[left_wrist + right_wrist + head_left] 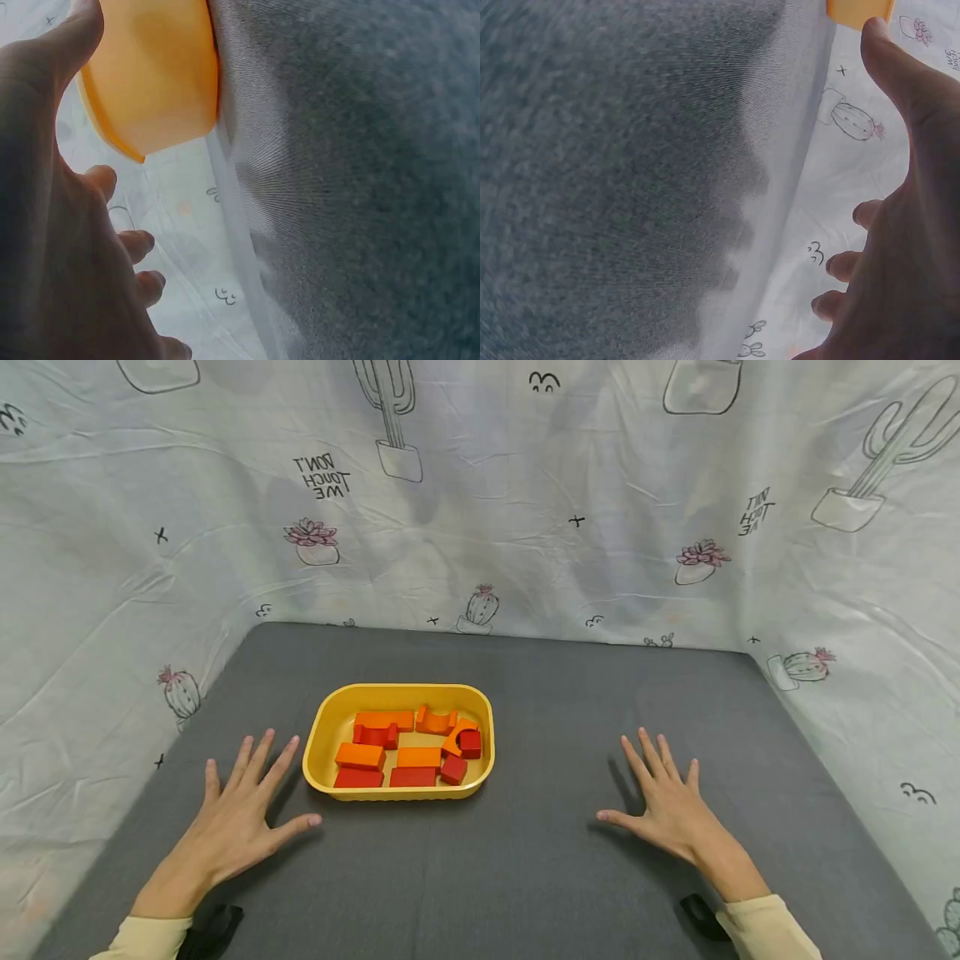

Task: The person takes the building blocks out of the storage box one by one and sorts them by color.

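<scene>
A yellow tray [322,768] with raised walls stands on the grey tabletop, left of centre in the head view. Inside it lie several red and orange blocks: an orange block [361,755], a red cube [453,769], a red block with a notch [377,736] and an orange arched block [437,721] among them. My left hand [238,831] is just left of the tray, fingers spread, holding nothing. Further off to the right, my right hand [671,810] also has its fingers spread and holds nothing. The left wrist view shows the tray's outer wall [161,67] beyond the thumb.
Grey cloth [525,877] covers the table. A white curtain [510,552] printed with cacti hangs behind it and along both sides. Dark wrist straps [703,917] show at both sleeves.
</scene>
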Action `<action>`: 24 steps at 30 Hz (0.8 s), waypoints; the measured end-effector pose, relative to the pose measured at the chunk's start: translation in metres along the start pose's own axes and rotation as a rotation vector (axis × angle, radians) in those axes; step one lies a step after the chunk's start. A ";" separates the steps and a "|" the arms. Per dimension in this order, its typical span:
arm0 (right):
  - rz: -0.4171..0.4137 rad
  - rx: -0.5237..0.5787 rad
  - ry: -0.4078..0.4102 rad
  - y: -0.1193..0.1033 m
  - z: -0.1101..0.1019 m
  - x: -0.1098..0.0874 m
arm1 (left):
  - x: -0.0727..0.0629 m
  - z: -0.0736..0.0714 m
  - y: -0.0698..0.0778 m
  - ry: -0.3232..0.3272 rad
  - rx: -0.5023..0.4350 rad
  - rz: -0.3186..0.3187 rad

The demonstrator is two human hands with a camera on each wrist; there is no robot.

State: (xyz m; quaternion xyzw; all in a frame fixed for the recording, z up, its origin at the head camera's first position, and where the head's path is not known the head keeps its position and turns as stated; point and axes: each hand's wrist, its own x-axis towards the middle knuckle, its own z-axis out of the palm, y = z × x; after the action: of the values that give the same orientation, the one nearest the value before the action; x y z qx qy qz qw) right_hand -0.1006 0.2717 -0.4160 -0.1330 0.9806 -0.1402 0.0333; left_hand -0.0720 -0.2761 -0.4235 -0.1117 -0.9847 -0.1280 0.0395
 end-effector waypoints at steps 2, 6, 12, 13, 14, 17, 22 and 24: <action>0.001 0.021 -0.010 -0.001 -0.001 0.001 | 0.001 0.000 -0.001 0.012 -0.039 0.007; -0.055 0.036 0.009 -0.003 -0.001 0.002 | 0.004 -0.002 0.000 0.030 -0.205 0.000; -0.191 0.021 0.094 -0.006 -0.002 0.006 | 0.014 -0.004 0.007 0.032 -0.575 -0.033; -0.209 0.025 0.106 -0.007 -0.002 0.007 | 0.015 -0.004 0.009 0.031 -0.632 -0.032; -0.227 0.030 0.117 -0.009 -0.002 0.009 | 0.016 -0.003 0.010 0.025 -0.688 -0.033; -0.294 0.025 0.166 -0.017 -0.004 0.015 | 0.018 -0.001 0.011 -0.002 -0.874 -0.036; -0.418 0.020 0.251 -0.036 -0.011 0.030 | 0.021 0.001 0.014 -0.044 -1.030 -0.132; -0.446 0.026 0.264 -0.046 -0.015 0.036 | 0.021 0.000 0.015 -0.044 -1.042 -0.167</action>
State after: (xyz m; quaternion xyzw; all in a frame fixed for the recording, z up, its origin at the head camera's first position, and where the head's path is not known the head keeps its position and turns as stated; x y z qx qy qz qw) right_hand -0.1253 0.2234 -0.3898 -0.3263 0.9209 -0.1730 -0.1248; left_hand -0.0893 -0.2575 -0.4178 -0.0406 -0.7967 -0.6008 -0.0523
